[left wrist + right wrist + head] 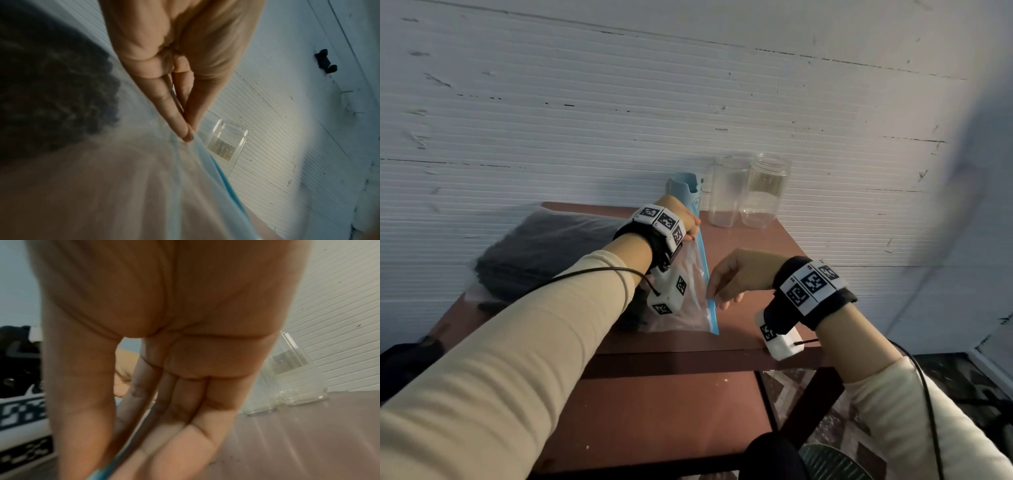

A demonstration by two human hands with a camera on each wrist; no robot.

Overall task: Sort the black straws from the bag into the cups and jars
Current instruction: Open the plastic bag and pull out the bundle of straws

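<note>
We note the clear zip bag (pixel 685 305) lying on the reddish-brown table (pixel 756 246), its blue seal strip (pixel 703 260) running from far to near along the right edge. The black straws (pixel 544 253) fill the bag's left part, well left of both grips; in the left wrist view they show as a dark mass (pixel 55 91) behind the film.

Left hand (pixel 683 216): thumb and fingers pressed together, pinching the far end of the seal strip; fingertips (pixel 186 129) meet on the plastic just above the blue edge (pixel 224 180).

Right hand (pixel 739 274): fingers point down, index and thumb pinching the near end of the strip; the blue edge (pixel 107 467) passes between thumb and fingers (pixel 185 426).

Beyond the bag at the table's far edge stand a light blue cup (pixel 686 192), a clear cup (pixel 727 192) and a clear jar (pixel 765 192), side by side; we see no straws in them.
</note>
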